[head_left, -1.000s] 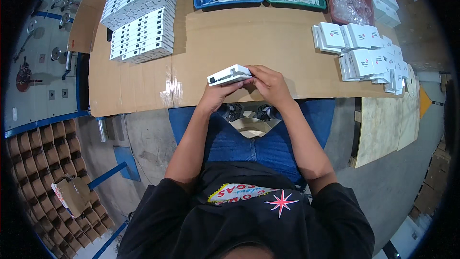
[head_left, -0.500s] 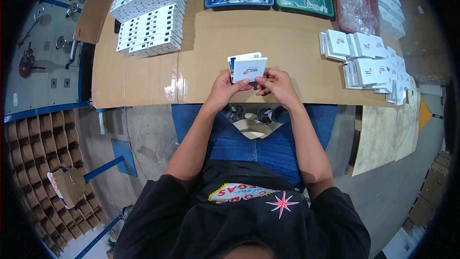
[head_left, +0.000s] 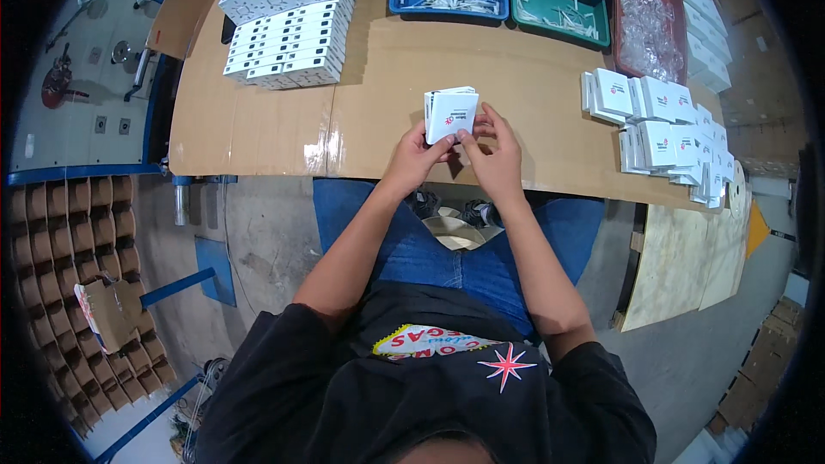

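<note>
A small square white card folder [head_left: 452,113], printed with a little dark and red mark, stands tilted up between my hands above the front of the table. Its layers are slightly fanned at the top and left edge. My left hand [head_left: 414,159] is closed on its lower left corner, thumb in front and the other fingers mostly hidden behind. The thumb of my right hand [head_left: 497,156] presses on the lower right corner, while the right fingers, partly bent, reach along the right edge. Whatever lies inside the folder is hidden.
Tall stacks of white boxes [head_left: 288,43] stand at the back left of the cardboard-covered table [head_left: 258,129]. Blue [head_left: 451,13], green [head_left: 559,30] and red [head_left: 620,0] trays hold small parts and clear plastic pieces. Similar white folders [head_left: 657,144] are piled at the right.
The folder stood partly open with something blue showing inside; now its layers lie closer together and the blue is hidden. My right fingers have straightened upward beside it. The view has shifted slightly.
</note>
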A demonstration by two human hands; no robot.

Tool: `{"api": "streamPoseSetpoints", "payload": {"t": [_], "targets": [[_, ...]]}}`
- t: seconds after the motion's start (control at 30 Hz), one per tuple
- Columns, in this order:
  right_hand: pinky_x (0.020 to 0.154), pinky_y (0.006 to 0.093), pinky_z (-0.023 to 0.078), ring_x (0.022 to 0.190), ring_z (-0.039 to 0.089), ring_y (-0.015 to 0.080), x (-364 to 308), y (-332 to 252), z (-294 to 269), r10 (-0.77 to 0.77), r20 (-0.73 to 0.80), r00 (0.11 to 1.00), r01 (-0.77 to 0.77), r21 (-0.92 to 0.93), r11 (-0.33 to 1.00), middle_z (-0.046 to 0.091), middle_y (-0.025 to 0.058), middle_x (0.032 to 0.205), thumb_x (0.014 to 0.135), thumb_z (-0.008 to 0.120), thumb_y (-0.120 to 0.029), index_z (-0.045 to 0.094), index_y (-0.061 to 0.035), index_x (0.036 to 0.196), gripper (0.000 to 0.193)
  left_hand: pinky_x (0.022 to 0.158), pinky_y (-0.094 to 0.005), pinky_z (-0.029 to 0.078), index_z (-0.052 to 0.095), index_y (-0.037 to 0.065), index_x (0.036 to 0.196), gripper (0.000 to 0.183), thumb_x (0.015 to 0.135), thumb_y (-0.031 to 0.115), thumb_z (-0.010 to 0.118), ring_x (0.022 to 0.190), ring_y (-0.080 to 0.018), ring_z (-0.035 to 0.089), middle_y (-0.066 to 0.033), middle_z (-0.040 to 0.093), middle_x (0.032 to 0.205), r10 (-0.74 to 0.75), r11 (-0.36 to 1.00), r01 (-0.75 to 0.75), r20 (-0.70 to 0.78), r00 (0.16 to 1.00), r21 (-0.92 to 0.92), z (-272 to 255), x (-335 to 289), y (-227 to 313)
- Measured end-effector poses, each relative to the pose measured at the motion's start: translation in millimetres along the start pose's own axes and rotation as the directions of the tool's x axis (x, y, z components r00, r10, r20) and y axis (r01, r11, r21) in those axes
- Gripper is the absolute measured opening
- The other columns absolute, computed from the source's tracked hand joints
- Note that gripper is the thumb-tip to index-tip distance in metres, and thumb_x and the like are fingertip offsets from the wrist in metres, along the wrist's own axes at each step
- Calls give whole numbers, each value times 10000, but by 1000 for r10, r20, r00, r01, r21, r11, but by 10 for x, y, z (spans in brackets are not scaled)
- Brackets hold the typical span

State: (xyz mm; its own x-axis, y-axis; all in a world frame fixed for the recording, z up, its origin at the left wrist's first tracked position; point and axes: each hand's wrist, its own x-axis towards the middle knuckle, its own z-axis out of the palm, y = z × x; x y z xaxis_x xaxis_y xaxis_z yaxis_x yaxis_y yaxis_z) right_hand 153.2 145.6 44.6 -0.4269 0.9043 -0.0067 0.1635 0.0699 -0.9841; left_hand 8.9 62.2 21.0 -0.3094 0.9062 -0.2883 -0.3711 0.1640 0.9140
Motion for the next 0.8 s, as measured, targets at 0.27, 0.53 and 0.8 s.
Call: {"api": "streamPoseSetpoints", "payload": {"t": [0.27,0.53,0.8], "targets": [[902,402,576,1090,638,269,-31,-234,141,-32,-16,999,28,-209,978,569,150,1208,751,905,-251,533,26,1356,762,903,-317,561,466,26,1398,479,958,35,655,1125,-188,645,-113,634,1267,211,971,-217,68,975,99,35,-50,-128],[939,412,563,1163,637,312,-81,-182,148,-89,1,996,88,-101,991,572,177,1274,746,894,-217,483,40,1370,790,949,-368,537,478,39,1415,564,905,44,718,1155,-215,641,-119,647,1289,275,926,-282,66,959,250,48,-44,-150],[918,417,551,1123,671,334,-97,-194,112,-217,37,976,220,-202,954,643,238,1248,733,888,-274,479,36,1384,829,979,-364,535,479,26,1418,620,881,64,785,1184,-204,627,-101,639,1317,156,977,-167,93,983,129,64,-81,-61]]}}
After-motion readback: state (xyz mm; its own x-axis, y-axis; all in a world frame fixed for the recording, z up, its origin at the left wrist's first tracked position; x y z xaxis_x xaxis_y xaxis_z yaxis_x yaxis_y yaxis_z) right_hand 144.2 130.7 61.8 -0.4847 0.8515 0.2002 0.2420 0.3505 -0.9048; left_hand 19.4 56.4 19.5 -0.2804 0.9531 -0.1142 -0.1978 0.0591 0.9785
